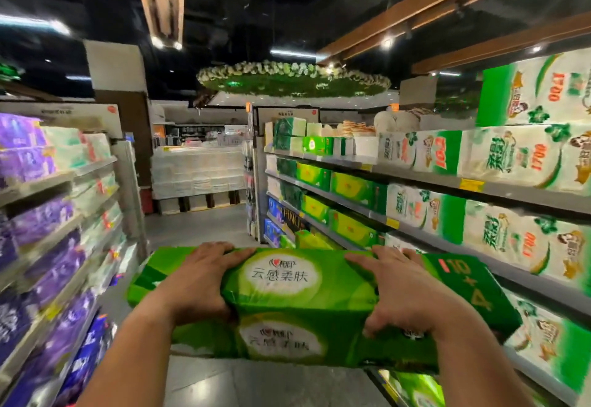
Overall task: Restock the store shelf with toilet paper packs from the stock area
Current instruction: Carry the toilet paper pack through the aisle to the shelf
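A large green toilet paper pack (pixel 281 304) with white ovals and printed characters is held level in front of me, low in the view. My left hand (pixel 198 282) grips its left part, fingers over the top and thumb on the near side. My right hand (pixel 403 291) grips its right part the same way. The shelf (pixel 425 179) on the right carries green and white packs on several levels; matching green packs (pixel 348 187) stand on its middle levels further down the aisle.
A shelf (pixel 48 182) of purple and pale packs lines the left side. The grey floor (pixel 198 227) of the aisle runs ahead to a stack of white packs (pixel 198 173). More green packs (pixel 412 387) lie low at the right, below the held pack.
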### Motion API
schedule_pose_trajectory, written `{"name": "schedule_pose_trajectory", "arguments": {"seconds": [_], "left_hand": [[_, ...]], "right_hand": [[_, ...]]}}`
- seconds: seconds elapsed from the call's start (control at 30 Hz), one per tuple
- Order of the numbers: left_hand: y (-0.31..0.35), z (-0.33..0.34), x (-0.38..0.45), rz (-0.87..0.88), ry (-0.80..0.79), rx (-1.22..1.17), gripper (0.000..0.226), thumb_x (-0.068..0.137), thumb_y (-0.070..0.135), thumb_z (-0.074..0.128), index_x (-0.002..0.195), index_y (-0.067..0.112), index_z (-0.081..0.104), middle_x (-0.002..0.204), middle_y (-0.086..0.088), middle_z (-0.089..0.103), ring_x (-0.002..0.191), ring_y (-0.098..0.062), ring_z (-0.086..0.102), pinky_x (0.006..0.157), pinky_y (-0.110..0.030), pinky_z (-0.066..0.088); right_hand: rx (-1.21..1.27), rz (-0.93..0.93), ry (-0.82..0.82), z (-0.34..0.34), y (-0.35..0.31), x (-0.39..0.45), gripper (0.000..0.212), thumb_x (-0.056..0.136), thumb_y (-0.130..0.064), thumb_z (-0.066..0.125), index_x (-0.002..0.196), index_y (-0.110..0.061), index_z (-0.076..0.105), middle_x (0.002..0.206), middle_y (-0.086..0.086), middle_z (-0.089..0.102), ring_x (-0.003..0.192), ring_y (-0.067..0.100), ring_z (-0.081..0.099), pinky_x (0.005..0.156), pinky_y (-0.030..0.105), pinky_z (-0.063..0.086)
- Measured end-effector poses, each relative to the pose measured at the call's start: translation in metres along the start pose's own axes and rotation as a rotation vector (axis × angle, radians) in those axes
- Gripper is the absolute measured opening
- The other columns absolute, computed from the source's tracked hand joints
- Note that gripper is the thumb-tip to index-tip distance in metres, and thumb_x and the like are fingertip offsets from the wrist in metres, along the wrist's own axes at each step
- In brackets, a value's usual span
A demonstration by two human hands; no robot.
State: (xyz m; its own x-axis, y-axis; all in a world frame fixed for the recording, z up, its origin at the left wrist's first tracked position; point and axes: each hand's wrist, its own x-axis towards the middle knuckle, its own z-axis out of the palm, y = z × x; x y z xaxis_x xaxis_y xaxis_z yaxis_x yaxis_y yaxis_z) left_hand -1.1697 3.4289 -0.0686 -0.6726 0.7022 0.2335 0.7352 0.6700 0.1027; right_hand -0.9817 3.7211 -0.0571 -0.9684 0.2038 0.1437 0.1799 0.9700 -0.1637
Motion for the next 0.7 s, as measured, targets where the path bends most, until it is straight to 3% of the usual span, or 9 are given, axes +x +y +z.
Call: {"name": "schedule_pose_trajectory", "arguments": {"seconds": [0.33,0.7], "left_hand": [[-0.202,0.044,0.254,0.097,0.001,-0.030,0.120,0.057,0.056,0.085,0.157,0.050,0.018,0.160,0.004,0.025,0.146,-0.017,0.017,0.121,-0.035,0.012],[-0.406,0.089,0.526,0.162,-0.011,-0.039,0.116,0.062,0.059,0.081,0.156,0.050,0.014,0.160,0.007,0.023,0.146,-0.015,0.016,0.122,-0.038,0.011]], "right_hand": [[-0.138,0.067,0.044,0.051,-0.017,0.299,0.126,0.055,-0.061,0.083,0.156,-0.048,0.009,0.161,0.004,0.020,0.152,0.023,0.012,0.123,0.050,-0.001],[-0.104,0.131,0.054,0.106,-0.027,0.620,0.125,0.056,-0.058,0.083,0.156,-0.049,0.008,0.164,0.005,0.016,0.153,0.023,0.008,0.123,0.049,-0.004]]}}
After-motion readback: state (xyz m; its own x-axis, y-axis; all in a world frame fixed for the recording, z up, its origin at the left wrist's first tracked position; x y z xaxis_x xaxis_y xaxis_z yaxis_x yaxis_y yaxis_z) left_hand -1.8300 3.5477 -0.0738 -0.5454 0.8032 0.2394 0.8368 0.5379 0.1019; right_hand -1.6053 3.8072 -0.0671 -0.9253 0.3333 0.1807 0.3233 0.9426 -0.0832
